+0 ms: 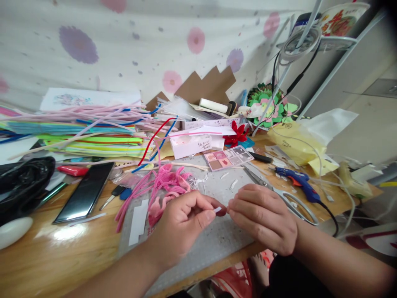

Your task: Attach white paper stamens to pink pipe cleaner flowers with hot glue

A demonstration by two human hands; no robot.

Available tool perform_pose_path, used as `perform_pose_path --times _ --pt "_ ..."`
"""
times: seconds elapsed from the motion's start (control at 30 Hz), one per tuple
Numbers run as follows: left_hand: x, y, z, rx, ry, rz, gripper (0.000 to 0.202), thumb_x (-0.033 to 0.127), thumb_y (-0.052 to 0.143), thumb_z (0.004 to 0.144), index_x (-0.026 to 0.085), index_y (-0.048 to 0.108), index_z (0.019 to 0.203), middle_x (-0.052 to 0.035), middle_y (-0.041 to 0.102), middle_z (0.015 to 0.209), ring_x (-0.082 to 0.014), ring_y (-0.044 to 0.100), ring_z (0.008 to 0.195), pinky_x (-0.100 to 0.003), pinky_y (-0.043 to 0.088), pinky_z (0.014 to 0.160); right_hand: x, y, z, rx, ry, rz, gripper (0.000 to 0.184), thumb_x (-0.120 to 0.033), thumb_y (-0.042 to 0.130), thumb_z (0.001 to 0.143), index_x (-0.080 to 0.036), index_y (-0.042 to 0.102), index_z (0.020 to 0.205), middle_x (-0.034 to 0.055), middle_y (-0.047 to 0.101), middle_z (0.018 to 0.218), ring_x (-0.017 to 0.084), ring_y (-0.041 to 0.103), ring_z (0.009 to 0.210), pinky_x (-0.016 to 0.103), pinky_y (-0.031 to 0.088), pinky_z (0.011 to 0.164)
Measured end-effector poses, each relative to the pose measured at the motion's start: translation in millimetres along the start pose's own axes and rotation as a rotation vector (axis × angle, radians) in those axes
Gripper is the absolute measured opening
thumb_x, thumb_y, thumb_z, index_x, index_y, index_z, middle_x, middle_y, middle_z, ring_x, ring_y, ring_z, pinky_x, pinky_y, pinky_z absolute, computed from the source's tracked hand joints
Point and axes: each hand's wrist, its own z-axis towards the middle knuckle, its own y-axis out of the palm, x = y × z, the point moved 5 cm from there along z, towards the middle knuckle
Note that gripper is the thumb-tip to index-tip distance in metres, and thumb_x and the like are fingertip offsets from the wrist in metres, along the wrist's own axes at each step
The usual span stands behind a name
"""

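Head view. Left hand (186,219): thumb and forefinger are pinching a white strip (218,210), only its tip showing, the remainder hiding behind the fingers; the strip is sitting over a grey mat (217,242), at 9 o'clock from the right hand (263,215). Right hand: fingers are bending together, tips pointing toward the strip; the palm is facing away, so whether they are gripping anything cannot be told.

Scissors (293,203): metal, grey-handled, partly disappearing behind the right hand, at 1 o'clock from it. Black bag (26,186): crinkled, glossy plastic, running out of frame at 9 o'clock. Red item (234,279): below the table edge, being cut off at 6 o'clock, identity unclear.

Pink stems (170,178): fuzzy, lying in a tangle at 11 o'clock from the left hand. Paper piece (138,222): white, step-edged, lying flat at 9 o'clock. Phone (85,192): smooth, black, reflecting light, farther out at 9 o'clock. Glue gun (297,182): blue plastic with orange trigger, lying at 2 o'clock from the right hand.
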Motion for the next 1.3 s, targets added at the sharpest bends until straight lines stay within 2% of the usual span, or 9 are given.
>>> perform_pose_path --times 0.27,0.47,0.73,0.9,1.03,1.17,1.3 --pt "-1 1.0 -1 -0.012 -0.019 -0.057 0.010 0.017 0.062 0.082 0.018 0.063 0.072 -0.0024 0.071 0.086 -0.0158 0.065 0.083 -0.027 0.049 0.077 3 1 3 0.022 0.001 0.026 0.033 -0.010 0.037 0.094 -0.008 0.067 0.083 0.0123 0.070 0.084 0.023 0.063 0.083 0.039 0.054 0.069" --pt "-4 -3.0 0 0.048 -0.031 -0.042 0.011 0.019 0.061 0.083 0.018 0.063 0.073 -0.0032 0.071 0.089 -0.0162 0.064 0.084 -0.027 0.048 0.078 3 1 2 0.025 0.005 0.032 0.033 -0.010 0.037 0.093 -0.007 0.068 0.083 0.0130 0.070 0.086 0.023 0.062 0.084 0.040 0.054 0.070" --pt "1 -0.5 -2 -0.015 0.018 -0.036 0.009 0.018 0.062 0.083 0.018 0.064 0.074 -0.0030 0.071 0.087 -0.0165 0.065 0.085 -0.027 0.048 0.079 3 -1 6 -0.005 0.027 0.034 0.034 -0.011 0.035 0.095 -0.009 0.067 0.084 0.0116 0.071 0.084 0.022 0.063 0.082 0.039 0.055 0.070" --pt "0 -3.3 -1 0.058 0.009 -0.012 0.012 0.019 0.061 0.083 0.018 0.062 0.072 -0.0041 0.072 0.091 -0.0165 0.065 0.085 -0.028 0.049 0.078 3 1 2 0.015 0.046 0.043 0.033 -0.011 0.035 0.094 -0.008 0.068 0.087 0.0130 0.070 0.088 0.024 0.062 0.087 0.041 0.054 0.073" --pt "3 -1.5 -2 0.012 0.021 0.036 0.010 0.017 0.060 0.083 0.019 0.063 0.074 -0.0042 0.073 0.096 -0.0172 0.065 0.090 -0.029 0.049 0.080 4 0 2 0.025 0.052 0.060 0.033 -0.010 0.035 0.094 -0.007 0.067 0.086 0.0136 0.070 0.087 0.024 0.062 0.086 0.042 0.054 0.073" --pt "7 1.0 -4 -0.040 0.117 0.130 0.009 0.015 0.061 0.083 0.020 0.066 0.078 -0.0046 0.073 0.095 -0.0181 0.066 0.091 -0.030 0.048 0.081 9 -1 3 -0.002 0.107 0.096 0.027 -0.011 0.040 0.093 -0.009 0.066 0.088 0.0126 0.071 0.084 0.023 0.063 0.084 0.041 0.056 0.070" --pt "4 4.0 -4 -0.108 0.100 0.008 0.009 0.013 0.061 0.083 0.019 0.066 0.078 -0.0044 0.073 0.088 -0.0169 0.066 0.085 -0.029 0.049 0.079 13 -2 -1 0.018 0.180 0.114 0.014 -0.007 0.054 0.085 -0.010 0.065 0.092 0.0107 0.071 0.085 0.021 0.063 0.082 0.038 0.056 0.070"
